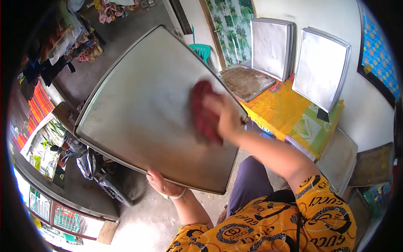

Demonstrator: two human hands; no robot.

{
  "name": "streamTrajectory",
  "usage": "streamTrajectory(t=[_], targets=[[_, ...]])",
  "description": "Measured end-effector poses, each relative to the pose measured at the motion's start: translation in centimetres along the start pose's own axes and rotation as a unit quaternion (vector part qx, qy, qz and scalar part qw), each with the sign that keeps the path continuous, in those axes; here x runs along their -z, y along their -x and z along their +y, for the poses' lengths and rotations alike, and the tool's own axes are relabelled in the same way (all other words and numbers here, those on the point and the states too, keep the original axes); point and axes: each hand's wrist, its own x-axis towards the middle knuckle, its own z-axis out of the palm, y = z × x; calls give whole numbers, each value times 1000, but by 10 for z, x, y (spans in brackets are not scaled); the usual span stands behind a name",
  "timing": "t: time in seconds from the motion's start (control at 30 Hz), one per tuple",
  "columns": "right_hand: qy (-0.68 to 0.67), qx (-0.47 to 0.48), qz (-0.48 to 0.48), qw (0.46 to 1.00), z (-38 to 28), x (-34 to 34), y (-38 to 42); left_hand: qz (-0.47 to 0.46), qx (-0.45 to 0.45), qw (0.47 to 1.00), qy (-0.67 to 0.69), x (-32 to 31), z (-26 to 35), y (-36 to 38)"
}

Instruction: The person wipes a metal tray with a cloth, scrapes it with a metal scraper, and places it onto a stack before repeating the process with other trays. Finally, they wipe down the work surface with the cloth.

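A large metal baking tray [138, 101] is held up and tilted in front of me, its flat face toward me. My left hand [161, 184] grips the tray's lower edge, thumb over the rim and the other fingers hidden behind it. On the right part of the tray's face, my right hand [224, 115] presses a dark red cloth [203, 111]. Both cloth and hand are blurred by motion. The tray's surface looks greyish and shiny, with a browner tone toward the bottom.
A table with a yellow patterned cover [277, 110] stands at right. On it are a stack of trays [273, 48], more upright trays [321, 67] and a brown-stained tray [245, 82] lying flat. More trays [371, 166] lean below. A motorcycle [98, 168] and hanging clothes [63, 38] are at left.
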Motion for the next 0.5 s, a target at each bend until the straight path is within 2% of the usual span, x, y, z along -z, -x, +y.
streamTrajectory(t=[0.03,0.1,0.13,0.17,0.23,0.3,0.4,0.43,0.47,0.5], targets=[[65,121,-31,990,-23,0,32,11,11,1000,1,3,-3,-8],[18,209,-167,963,-52,16,92,12,27,999,22,4,-5,-22],[0,244,-264,933,-56,29,109,3,32,998,44,1,-3,-30],[8,273,-254,928,-51,33,124,-6,37,997,67,2,-2,-36],[18,254,-271,928,-29,46,114,-34,35,993,105,22,2,-43],[89,184,-226,952,5,56,90,-60,34,985,160,35,5,-47],[235,57,-93,966,51,80,33,-65,45,985,155,51,10,-51],[229,1,-54,972,67,90,19,-3,38,994,105,52,7,-52],[225,-51,-56,971,73,104,7,58,30,996,53,54,4,-55],[209,-48,-28,976,95,115,4,118,21,993,1,58,2,-56]])
